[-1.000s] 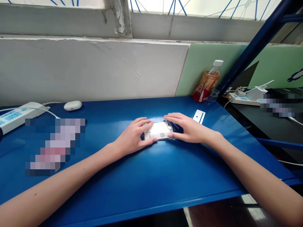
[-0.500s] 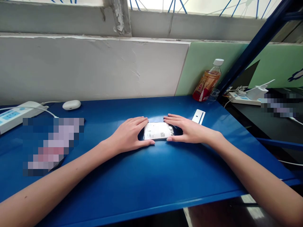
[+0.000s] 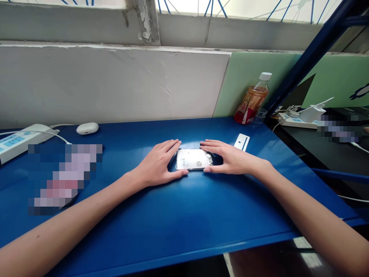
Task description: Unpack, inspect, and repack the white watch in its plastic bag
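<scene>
A small flat packet (image 3: pixel 190 158) with a white printed label and a clear shiny wrapper lies on the blue desk (image 3: pixel 178 215) between my two hands. My left hand (image 3: pixel 161 161) rests at its left side, thumb and fingers spread apart. On the right side my right hand (image 3: pixel 227 156) has its fingers stretched out above and its thumb below the packet's right end. Both hands are open around the packet; whether the fingertips touch it I cannot tell. Just beyond my right hand lies a white card-like piece (image 3: pixel 241 141) with a dark slot and a hole.
At the left are a white power strip (image 3: pixel 25 140), a white earbud case (image 3: pixel 87 128) and a blurred-out flat object (image 3: pixel 67 173) with a cable near it. A drink bottle (image 3: pixel 251 102) leans at the back right, beside a blue metal post (image 3: pixel 305 57).
Both hands stay almost still around the packet, which sits very slightly further right. A small skin-toned patch now shows at the far right edge.
</scene>
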Demonstrator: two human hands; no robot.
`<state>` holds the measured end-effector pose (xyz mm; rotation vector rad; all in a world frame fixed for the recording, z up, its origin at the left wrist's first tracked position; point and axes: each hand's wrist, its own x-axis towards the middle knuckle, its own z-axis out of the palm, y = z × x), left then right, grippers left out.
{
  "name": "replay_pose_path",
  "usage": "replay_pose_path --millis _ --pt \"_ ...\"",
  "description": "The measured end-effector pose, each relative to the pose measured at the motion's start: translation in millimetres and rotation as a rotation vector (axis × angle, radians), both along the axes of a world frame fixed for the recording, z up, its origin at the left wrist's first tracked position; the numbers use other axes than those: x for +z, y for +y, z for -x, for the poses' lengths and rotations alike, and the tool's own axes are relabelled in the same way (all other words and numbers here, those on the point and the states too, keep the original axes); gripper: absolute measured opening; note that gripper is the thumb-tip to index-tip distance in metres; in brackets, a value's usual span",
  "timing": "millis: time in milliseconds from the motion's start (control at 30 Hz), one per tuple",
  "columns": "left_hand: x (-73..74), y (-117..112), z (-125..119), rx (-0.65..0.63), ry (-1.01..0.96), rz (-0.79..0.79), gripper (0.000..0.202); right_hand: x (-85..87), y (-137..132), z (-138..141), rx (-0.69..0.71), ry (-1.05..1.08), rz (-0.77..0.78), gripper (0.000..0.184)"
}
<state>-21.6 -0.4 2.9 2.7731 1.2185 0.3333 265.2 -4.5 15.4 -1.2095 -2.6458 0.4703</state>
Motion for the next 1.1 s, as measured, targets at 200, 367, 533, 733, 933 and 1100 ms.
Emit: replay_pose_path --millis 200,367,533,733,933,1100 --pt "-0.8 2 1 -0.068 0.014 0.0 0.079 -1.3 0 3 0.005 -0.014 -0.074 0.078" --pt "1.0 2 -1 -0.099 0.006 -0.024 0.078 -3.5 -2 6 0.006 -0.009 -0.129 0.075" --pt "1.1 -9 -12 -0.176 -0.01 0.013 0.075 -5.6 -8 14 0.037 -0.003 -0.185 0.073" --pt "-2.4 -15 -16 -0.15 0.022 0.061 0.066 0.7 -7 9 -0.01 0.063 -0.178 0.079" --pt "-3.6 -15 -16 -0.103 0.058 0.071 0.071 6.3 -8 9 0.007 0.074 -0.201 0.063" --pt "-4.3 -16 -17 -0.053 0.051 0.054 0.07 -0.5 -11 18 0.012 0.064 -0.222 0.06"
